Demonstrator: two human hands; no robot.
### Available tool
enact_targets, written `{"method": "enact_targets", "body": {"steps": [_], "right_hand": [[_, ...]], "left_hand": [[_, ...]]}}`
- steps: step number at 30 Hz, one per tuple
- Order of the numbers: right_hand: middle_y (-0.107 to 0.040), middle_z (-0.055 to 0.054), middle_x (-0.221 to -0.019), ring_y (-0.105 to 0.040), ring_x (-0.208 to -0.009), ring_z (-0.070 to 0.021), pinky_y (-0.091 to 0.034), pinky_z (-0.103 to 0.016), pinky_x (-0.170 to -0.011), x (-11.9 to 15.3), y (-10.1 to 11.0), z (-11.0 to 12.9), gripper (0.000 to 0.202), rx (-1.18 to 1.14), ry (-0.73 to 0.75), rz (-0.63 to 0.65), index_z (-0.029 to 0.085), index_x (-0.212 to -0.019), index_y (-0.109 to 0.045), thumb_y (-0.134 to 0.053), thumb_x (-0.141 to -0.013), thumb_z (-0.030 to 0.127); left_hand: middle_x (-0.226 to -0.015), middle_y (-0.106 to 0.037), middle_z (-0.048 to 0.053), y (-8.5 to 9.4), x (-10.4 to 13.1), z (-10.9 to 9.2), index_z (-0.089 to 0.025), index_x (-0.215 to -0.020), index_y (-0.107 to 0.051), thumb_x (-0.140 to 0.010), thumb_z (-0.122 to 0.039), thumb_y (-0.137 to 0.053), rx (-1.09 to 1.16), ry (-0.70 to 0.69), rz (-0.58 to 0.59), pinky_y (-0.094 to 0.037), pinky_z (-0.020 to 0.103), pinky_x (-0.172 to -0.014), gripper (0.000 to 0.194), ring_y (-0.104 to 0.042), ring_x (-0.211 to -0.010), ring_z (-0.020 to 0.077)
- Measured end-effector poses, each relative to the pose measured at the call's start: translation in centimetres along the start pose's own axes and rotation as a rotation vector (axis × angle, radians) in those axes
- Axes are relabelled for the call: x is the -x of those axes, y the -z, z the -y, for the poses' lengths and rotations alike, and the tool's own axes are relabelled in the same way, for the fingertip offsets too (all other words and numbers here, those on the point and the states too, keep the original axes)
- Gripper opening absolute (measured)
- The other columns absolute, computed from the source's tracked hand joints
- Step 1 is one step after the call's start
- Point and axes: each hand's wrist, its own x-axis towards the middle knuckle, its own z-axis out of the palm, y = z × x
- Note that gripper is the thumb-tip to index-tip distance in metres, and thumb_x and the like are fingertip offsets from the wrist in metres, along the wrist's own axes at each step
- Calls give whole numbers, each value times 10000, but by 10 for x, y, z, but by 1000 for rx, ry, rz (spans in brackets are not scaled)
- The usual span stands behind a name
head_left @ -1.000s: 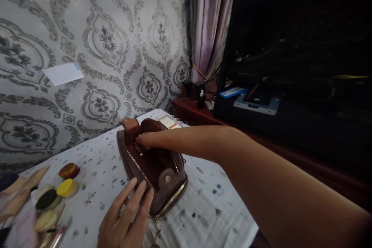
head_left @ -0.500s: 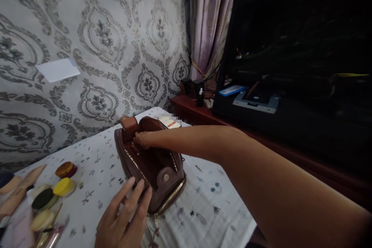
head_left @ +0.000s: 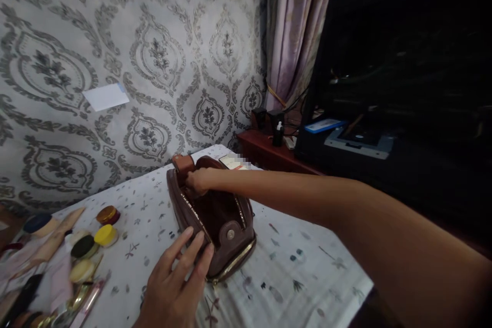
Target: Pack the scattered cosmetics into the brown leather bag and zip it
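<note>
A brown leather cosmetic bag (head_left: 234, 261) stands on the patterned cloth, its top unzipped and spread wide. Its snap flap (head_left: 229, 234) lies at the near end, and a tan strap (head_left: 183, 163) sticks up at the far end. My right hand (head_left: 198, 182) reaches inside near the far end. Its fingers are curled and partly hidden by the bag, so what they grip cannot be made out. My left hand (head_left: 179, 271) rests with fingers spread, the tips touching the bag's near left side.
Cosmetics lie at the left, among them a yellow-lidded jar (head_left: 105, 236), a dark-lidded jar (head_left: 84, 247) and an amber jar (head_left: 108, 214). A phone-like item (head_left: 230, 162) is behind the bag. To the right, a large dark screen (head_left: 384, 77) stands on a reddish cabinet (head_left: 265, 149).
The view has shifted left, so everything appears farther right and more cosmetics show. My right hand's fingers have moved slightly within the bag; my left hand keeps its place against its side.
</note>
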Motion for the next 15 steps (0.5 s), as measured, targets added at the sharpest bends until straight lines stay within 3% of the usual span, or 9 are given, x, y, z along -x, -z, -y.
{"method": "enact_targets", "body": {"steps": [2, 4, 5, 6, 8, 11, 13, 15], "right_hand": [[-704, -64, -965, -684, -921, -200, -553, -354, -860, 0, 19, 2, 115, 101, 111, 191, 128, -950, -697, -737, -844, 149], [-716, -96, -1007, -663, -1054, -255, -499, -372, -967, 6, 41, -4, 216, 180, 249, 276, 128, -908, -716, -769, -733, 13], [-686, -124, -1153, -603, -1180, -282, -450, -400, -1035, 11, 52, -9, 289, 223, 341, 261, 131, -1023, -710, -741, -760, 16], [-620, -162, -1287, -543, -1259, -314, -419, -447, -1064, 17, 61, -17, 359, 345, 494, 159, 125, -1165, -669, -706, -814, 65], [-532, -215, -1382, -503, -1289, -354, -421, -499, -1046, 28, 74, -37, 497, 514, 527, -45, 101, -1343, -554, -663, -860, 146], [-621, -186, -1277, -623, -1129, -303, -502, -422, -945, 38, 77, -70, 499, 456, 444, 40, 107, -1364, -535, -603, -875, 180], [-669, -142, -1241, -663, -1063, -246, -512, -367, -943, 41, 72, -89, 447, 331, 480, 101, 123, -1324, -573, -541, -878, 141], [-676, -128, -1248, -668, -1072, -238, -516, -367, -956, 43, 64, -101, 426, 245, 528, 37, 134, -1284, -598, -529, -864, 136]], "left_hand": [[-1273, -664, 116, 3, -4, -1, -142, -1244, -653, -901, -96, -543, 24, 18, -5, -513, 367, -1005, 363, -491, -1344, 285], [-1283, -651, 132, 6, -7, -2, -128, -1228, -653, -898, -66, -521, 46, 22, 11, -512, 380, -1014, 361, -472, -1355, 292], [-1284, -648, 137, 7, -9, -2, -122, -1222, -653, -898, -54, -505, 53, 19, 17, -512, 386, -1018, 363, -468, -1356, 294], [-1278, -648, 139, 9, -10, -2, -119, -1216, -654, -899, -43, -489, 58, 20, 17, -512, 392, -1021, 366, -471, -1351, 294], [-1263, -653, 138, 12, -14, -2, -116, -1209, -654, -902, -31, -466, 65, 28, 24, -517, 397, -1023, 370, -482, -1338, 290], [-1276, -647, 140, 17, -18, -6, -120, -1223, -641, -917, -39, -458, 71, 61, 52, -518, 416, -1030, 366, -482, -1344, 291], [-1317, -626, 147, 23, -18, -12, -120, -1255, -617, -924, -43, -456, 66, 94, 72, -512, 412, -1044, 376, -459, -1372, 282], [-1360, -601, 154, 29, -14, -18, -116, -1296, -581, -924, -35, -448, 53, 125, 100, -502, 394, -1056, 404, -436, -1397, 265]]}}
